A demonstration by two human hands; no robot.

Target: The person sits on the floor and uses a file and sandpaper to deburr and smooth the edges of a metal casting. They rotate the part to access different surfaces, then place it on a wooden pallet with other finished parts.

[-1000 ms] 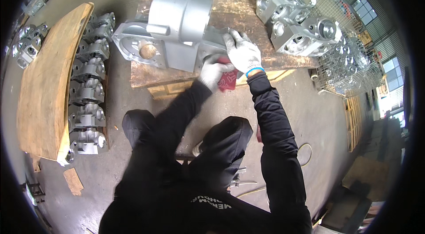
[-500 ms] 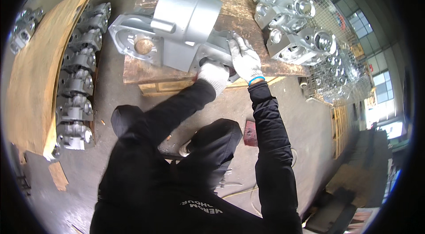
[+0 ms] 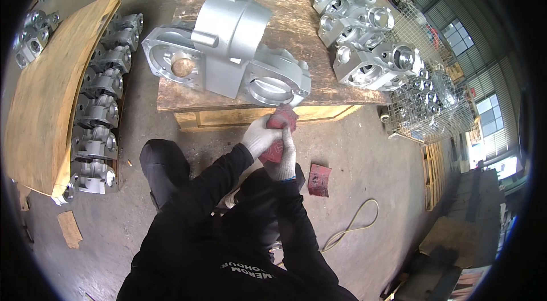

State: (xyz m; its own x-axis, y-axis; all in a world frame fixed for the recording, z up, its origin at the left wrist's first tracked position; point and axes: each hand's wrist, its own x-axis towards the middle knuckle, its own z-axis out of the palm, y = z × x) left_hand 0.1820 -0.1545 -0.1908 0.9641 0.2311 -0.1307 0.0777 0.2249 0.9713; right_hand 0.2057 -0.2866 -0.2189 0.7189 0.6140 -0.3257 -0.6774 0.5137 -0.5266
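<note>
A bent piece of red sandpaper is between my two gloved hands, just in front of the table edge. My left hand is closed on its left side. From below, my right hand grips the same piece, thumb pointing up. Both gloves are white knit. Beyond them a large silver metal casting rests on the worn wooden table. It has a thick cylinder in the middle and a ringed opening at each side. Neither hand touches the casting.
More silver castings stand on the table's right side and far edge. Several others line up at left beside a tall wooden board. On the floor lie a second red sandpaper piece and a looped hose. A wire cage stands at right.
Both hands have left the casting's right opening and drawn back toward me. They now hold the red sandpaper together, and the casting's right ring is uncovered. The view has shifted slightly.
</note>
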